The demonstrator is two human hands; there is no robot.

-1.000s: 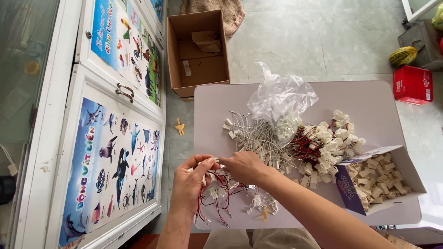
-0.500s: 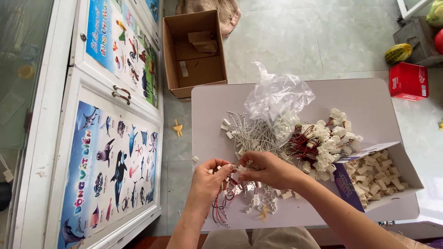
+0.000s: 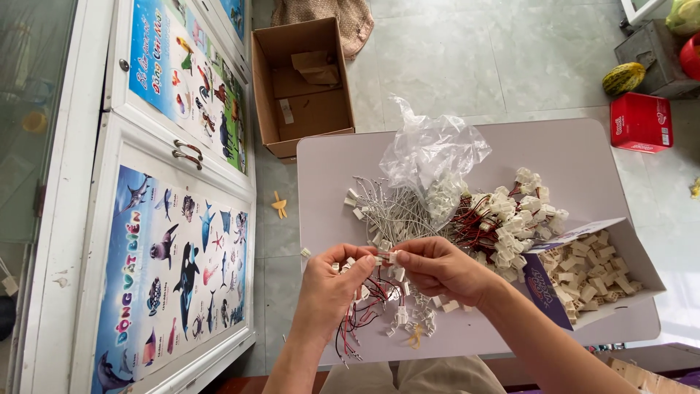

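- The left hand (image 3: 328, 288) and right hand (image 3: 437, 268) meet at about six o'clock on the small white table (image 3: 583, 157); their fingertips are pinched together on a small white connector (image 3: 384, 258) held between them.
- From the left hand a bundle of red and black wires (image 3: 357, 317) hangs down – loose ends trail toward the table's near edge.
- Just beyond the hands, at twelve o'clock, lies a heap of bare grey leads (image 3: 394, 211) with a clear plastic bag (image 3: 434, 153) over it; at two o'clock sits a pile of wired connectors (image 3: 510, 219).
- At three o'clock an open carton of loose housings (image 3: 594, 270) overhangs the table's right edge.
- Risks, as I judge them: the dangling wires could snag on the finished pieces beneath and drag them off the edge; the tiny connector could slip from the pinch; a knock from the right forearm could tip the carton.
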